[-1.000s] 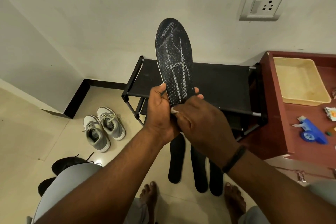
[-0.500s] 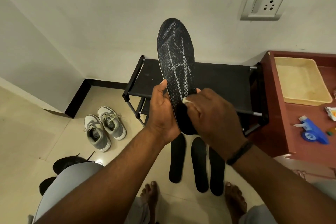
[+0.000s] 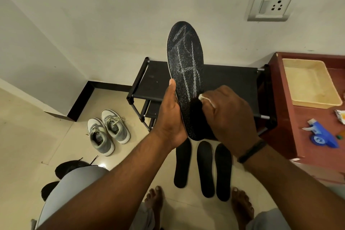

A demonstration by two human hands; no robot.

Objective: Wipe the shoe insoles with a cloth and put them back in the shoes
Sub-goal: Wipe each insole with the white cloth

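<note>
Insole (image 3: 183, 65) held upright at centre frame, long axis running bottom to top with a slight lean toward the upper left; toe end highest, against the wall, heel end low between the two hands. Left hand (image 3: 170, 115) cups the left edge near the heel, thumb laid up along the rim, fingers wrapped behind and out of sight. Right hand (image 3: 229, 115) sits just right of the lower half, fingers curled and pinching a small white cloth (image 3: 204, 99) against the patterned face. Most of the pale-marked surface lies above the cloth, toward the upper frame, so the wiping stroke likely needs to travel upward along the long axis. Three more insoles (image 3: 204, 168) lie on the floor below; grey shoes (image 3: 108, 130) stand at lower left.
</note>
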